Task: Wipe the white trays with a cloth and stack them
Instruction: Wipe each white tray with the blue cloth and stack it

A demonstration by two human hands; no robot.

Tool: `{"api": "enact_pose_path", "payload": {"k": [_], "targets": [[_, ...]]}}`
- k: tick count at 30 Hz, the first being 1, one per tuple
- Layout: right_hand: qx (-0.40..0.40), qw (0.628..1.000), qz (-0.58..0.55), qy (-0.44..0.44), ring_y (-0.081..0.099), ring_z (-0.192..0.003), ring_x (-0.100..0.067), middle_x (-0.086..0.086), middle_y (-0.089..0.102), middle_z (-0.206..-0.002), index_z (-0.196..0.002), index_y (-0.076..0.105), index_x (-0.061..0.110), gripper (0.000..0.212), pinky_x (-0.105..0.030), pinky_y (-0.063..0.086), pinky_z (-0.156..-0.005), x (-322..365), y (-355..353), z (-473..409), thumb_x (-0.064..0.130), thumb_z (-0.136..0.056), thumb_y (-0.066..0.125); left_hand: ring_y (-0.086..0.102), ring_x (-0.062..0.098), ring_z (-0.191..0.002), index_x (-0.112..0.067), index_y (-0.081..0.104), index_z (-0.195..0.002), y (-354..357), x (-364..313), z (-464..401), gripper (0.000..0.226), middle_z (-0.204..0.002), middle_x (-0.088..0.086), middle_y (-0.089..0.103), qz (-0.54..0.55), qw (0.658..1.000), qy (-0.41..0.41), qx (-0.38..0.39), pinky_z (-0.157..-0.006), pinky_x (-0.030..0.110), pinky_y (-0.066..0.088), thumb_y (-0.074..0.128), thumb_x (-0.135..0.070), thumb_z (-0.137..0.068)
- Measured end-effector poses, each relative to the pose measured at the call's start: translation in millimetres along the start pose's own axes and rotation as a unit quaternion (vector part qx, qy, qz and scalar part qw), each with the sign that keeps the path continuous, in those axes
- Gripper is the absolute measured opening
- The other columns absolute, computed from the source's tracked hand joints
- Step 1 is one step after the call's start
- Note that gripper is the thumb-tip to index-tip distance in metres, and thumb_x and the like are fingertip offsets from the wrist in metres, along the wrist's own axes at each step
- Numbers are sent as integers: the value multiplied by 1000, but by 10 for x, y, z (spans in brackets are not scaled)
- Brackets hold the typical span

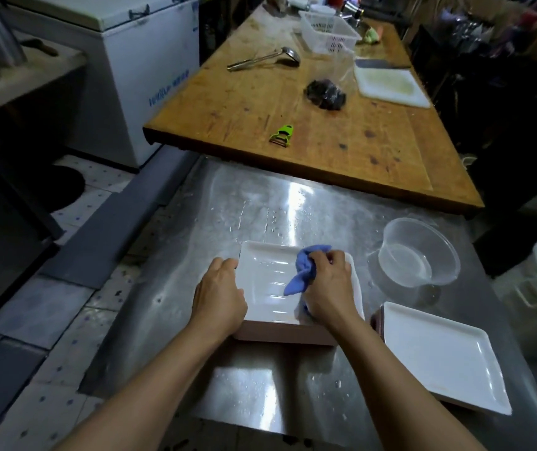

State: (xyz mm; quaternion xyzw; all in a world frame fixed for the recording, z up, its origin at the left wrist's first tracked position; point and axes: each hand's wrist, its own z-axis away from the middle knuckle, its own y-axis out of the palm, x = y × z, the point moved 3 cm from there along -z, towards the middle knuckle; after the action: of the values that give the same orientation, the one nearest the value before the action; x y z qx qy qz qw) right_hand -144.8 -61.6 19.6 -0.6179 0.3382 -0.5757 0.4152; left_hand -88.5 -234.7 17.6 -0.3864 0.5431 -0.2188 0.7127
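Left hand [220, 296] fingers hidden behind tray [262, 281] rim.

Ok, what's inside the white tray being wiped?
Inside the tray lies only the blue cloth, gripped by the right hand; the left hand holds its rim. The tray floor beneath cloth and hand is covered.
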Motion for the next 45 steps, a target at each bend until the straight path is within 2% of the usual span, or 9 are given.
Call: {"api": "enact_pose_path", "payload": {"k": [3, 8, 13, 19, 25, 30, 37, 42, 45], "targets": [[14, 998, -47, -41, 36, -116, -27, -11, 40, -123, -117, 56, 11, 36, -31, 33, -80, 224, 117, -28, 2, -83, 46, 52, 25, -106, -11, 51, -122, 0, 5, -2, 40, -119, 5, 50, 7, 1000, 0, 0, -87, 31, 40, 54, -5, -83], [87, 990, -66, -91, 34, -119, -29, -12, 39, -128, -128, 52, 12, 44, -30, 30, -95, 588, 299, -87, 2, -85, 46, 52, 26, -106, -8, 50, -124, -5, 27, 6, 42, -118, 7, 50, 3, 1000, 19, 1, -83, 27, 37, 60, -7, -83], [138, 983, -78, -92, 32, -122, -29, -11, 39, -132, -130, 52, 14, 50, -27, 28, -100, 643, 321, -105, 0, -82, 51, 53, 28, -97, -7, 55, -116, -31, 41, 17, 35, -108, 10, 51, 30, 999, 30, 6, -79, 29, 38, 63, -7, -82], [193, 971, -55, -131, 44, -110, -32, -10, 48, -124, -117, 62, 14, 40, -29, 38, -90, 594, 242, 120, 1, -80, 61, 53, 23, -94, -9, 57, -122, -18, 100, 24, 37, -103, 7, 51, 85, 996, 21, 3, -77, 22, 36, 59, -5, -86], [228, 962, -19, -150, 44, -117, -31, -9, 48, -128, -121, 62, 17, 38, -36, 38, -99, 528, 134, 316, 3, -86, 58, 46, 21, -79, -4, 62, -100, 6, 106, 47, 23, -89, 4, 43, 102, 995, -3, -3, -66, 26, 33, 49, 4, -82], [222, 962, 15, -156, 45, -114, -29, -6, 50, -126, -121, 63, 21, 43, -35, 39, -96, 465, 56, 419, 24, -80, 73, 53, 29, -89, -6, 62, -109, -4, 25, 43, 33, -101, 11, 51, 65, 998, -11, -18, -78, 33, 42, 48, 4, -81], [147, 981, 92, -85, 46, -111, -25, -3, 51, -122, -117, 62, 21, 39, -30, 37, -87, -148, -252, 474, 3, -82, 60, 52, 35, -98, -5, 59, -106, 4, -24, 42, 31, -108, 17, 53, 3, 1000, 3, -13, -82, 38, 42, 47, 1, -79], [117, 982, 142, -47, 47, -105, -26, -4, 50, -117, -106, 61, 13, 30, -34, 43, -80, -323, -364, 466, 11, -77, 69, 53, 34, -97, -5, 59, -106, 8, -51, 34, 28, -108, 16, 53, -17, 1000, 14, -15, -82, 36, 41, 48, 1, -80], [84, 978, 182, -59, 46, -110, -26, -9, 46, -125, -114, 55, 8, 28, -30, 37, -79, -324, -338, 293, 6, -86, 53, 54, 33, -96, -5, 59, -106, 8, -62, 32, 28, -108, 14, 53, -20, 1000, 11, -19, -80, 35, 41, 49, 1, -81]]}}
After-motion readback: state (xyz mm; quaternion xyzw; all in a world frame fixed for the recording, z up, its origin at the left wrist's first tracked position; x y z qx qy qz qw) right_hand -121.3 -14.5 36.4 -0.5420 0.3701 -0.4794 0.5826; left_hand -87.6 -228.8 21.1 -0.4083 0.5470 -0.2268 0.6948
